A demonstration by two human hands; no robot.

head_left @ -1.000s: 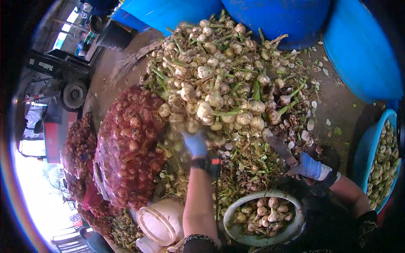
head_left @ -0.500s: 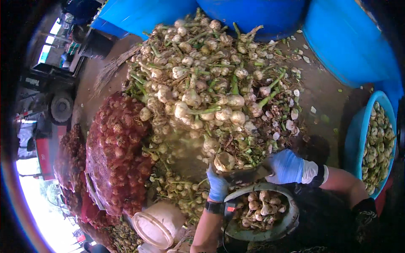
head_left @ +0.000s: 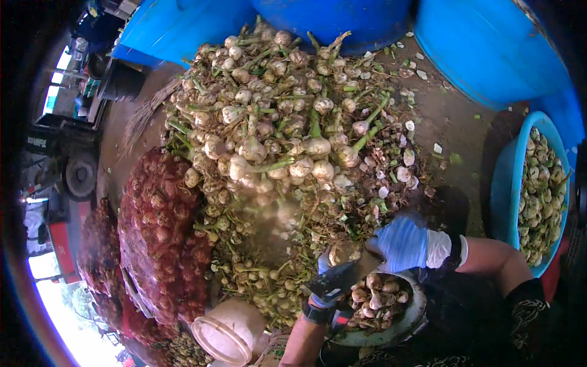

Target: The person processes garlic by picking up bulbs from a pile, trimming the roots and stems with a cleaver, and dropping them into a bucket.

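Observation:
My left hand (head_left: 323, 298), in a blue glove, grips a pale garlic bulb (head_left: 344, 252) above the near edge of the heap. My blue-gloved right hand (head_left: 400, 244) is closed on a broad, dark tool (head_left: 336, 281) that looks like a knife. The tool slants down to the left across the near side of the bulb and hides part of my left hand. Just below my hands stands a pale basin (head_left: 417, 315) holding trimmed garlic bulbs (head_left: 377, 296). Ahead lies a large heap of garlic (head_left: 269, 122) with roots and green stems.
Red mesh sacks of bulbs (head_left: 162, 238) stand at the left, with a whitish bucket (head_left: 226, 335) near them. A light-blue tub (head_left: 517, 189) full of garlic is at the right. Blue barrels (head_left: 483, 49) line the far side. Peel scraps (head_left: 391, 168) litter the floor beside the heap.
The knife-like tool has swung from nearly level to a steep slant, its far end lower, now crossing in front of my left hand. My right hand has moved slightly left; the whole view has shifted.

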